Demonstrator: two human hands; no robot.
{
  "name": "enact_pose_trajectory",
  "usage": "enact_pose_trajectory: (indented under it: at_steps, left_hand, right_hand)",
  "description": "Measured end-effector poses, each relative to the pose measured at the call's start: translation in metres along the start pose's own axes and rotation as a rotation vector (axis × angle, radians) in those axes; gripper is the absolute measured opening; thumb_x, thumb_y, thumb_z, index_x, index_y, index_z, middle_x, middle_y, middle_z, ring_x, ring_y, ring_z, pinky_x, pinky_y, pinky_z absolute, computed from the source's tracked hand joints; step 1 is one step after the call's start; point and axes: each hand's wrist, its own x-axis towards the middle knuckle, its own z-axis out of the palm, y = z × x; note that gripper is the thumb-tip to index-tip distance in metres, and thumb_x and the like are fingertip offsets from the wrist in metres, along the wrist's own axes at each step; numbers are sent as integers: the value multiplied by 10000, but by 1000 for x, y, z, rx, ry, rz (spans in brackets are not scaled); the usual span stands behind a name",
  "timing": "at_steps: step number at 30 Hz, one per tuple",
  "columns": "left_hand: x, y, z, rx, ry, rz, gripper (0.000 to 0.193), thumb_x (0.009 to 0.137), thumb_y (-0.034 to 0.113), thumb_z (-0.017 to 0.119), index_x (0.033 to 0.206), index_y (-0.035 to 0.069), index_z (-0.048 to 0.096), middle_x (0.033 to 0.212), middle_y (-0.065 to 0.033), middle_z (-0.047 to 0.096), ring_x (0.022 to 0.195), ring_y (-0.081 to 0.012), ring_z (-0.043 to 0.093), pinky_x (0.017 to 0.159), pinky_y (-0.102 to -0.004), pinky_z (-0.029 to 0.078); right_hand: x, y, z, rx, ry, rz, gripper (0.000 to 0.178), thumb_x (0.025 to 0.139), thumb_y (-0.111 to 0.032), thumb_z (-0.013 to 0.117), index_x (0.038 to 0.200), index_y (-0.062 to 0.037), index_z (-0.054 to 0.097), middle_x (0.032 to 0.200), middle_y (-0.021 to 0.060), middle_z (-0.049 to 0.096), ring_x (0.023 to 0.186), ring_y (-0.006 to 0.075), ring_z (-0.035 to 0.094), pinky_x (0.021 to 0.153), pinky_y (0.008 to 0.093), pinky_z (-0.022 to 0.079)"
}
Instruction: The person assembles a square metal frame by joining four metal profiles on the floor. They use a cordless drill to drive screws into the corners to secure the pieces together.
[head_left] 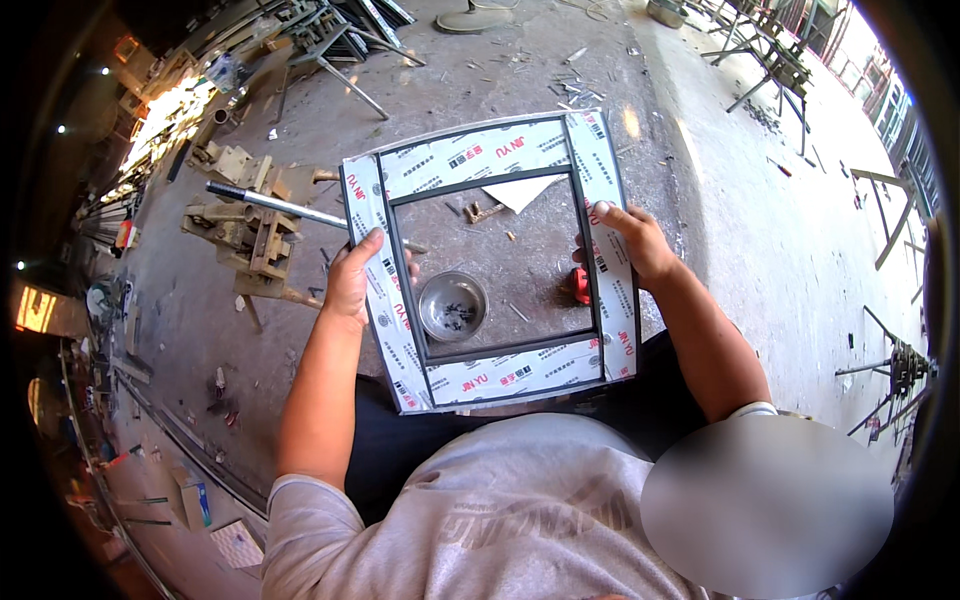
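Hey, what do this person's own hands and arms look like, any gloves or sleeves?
The left hand and right hand wear no gloves, and no watch shows. The forearms are bare up to the short, light grey sleeves of a T-shirt with darker print on its chest.

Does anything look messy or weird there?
Yes, the floor looks messy: small scraps lie scattered beyond the frame, rather than gathered like the dark bits in the metal bowl. The frame itself shows no clear damage.

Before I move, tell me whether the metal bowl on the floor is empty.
Not empty, nor full: small dark pieces lie in the metal bowl, with bare metal showing around them.
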Motion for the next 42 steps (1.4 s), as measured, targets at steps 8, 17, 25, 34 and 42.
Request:
enact_pose_trajectory:
  at_steps: [8, 17, 25, 34, 42]
  left_hand:
    - [9, -4, -14, 75, 35, -75, 417, 1009, 409, 676, 1111, 7, 639, 890, -158, 694, 789, -297, 756, 666, -418, 652]
    - [12, 2, -9, 161, -65, 133, 442, 978, 398, 734, 1123, -11, 649, 924, -155, 720, 801, -273, 758, 692, -392, 647]
    - [8, 7, 5, 287, 126, 322, 549, 943, 407, 808, 1265, -11, 655, 1145, -79, 703, 1050, -151, 647, 944, -324, 515]
    - [23, -6, -9, 231, 229, 288, 555, 914, 413, 835, 1237, -12, 681, 1165, -135, 726, 1103, -227, 660, 975, -364, 504]
    - [1, 21, 30, -81, 161, 367, 474, 984, 445, 743, 1255, 61, 679, 1163, -71, 720, 1044, -237, 666, 909, -411, 533]
  right_hand:
    - [6, 29, -1, 4, 15, 124, 519, 943, -401, 806, 1177, -17, 547, 920, 125, 671, 795, 304, 760, 679, 442, 644]
    - [21, 38, -5, -114, 88, -82, 520, 949, -438, 796, 1176, -26, 574, 947, 87, 649, 735, 188, 675, 637, 348, 599]
    - [42, 43, 6, -245, 187, -246, 609, 972, -469, 761, 1303, 8, 578, 1058, 92, 664, 896, 157, 656, 746, 322, 566]
    - [31, 36, 10, -526, 131, -394, 655, 915, -348, 826, 1382, -3, 522, 1055, 76, 649, 957, 168, 611, 862, 324, 521]
    - [-59, -7, -29, -525, 122, -440, 757, 921, -426, 804, 1486, -10, 521, 1113, 103, 709, 1017, 201, 664, 900, 351, 537]
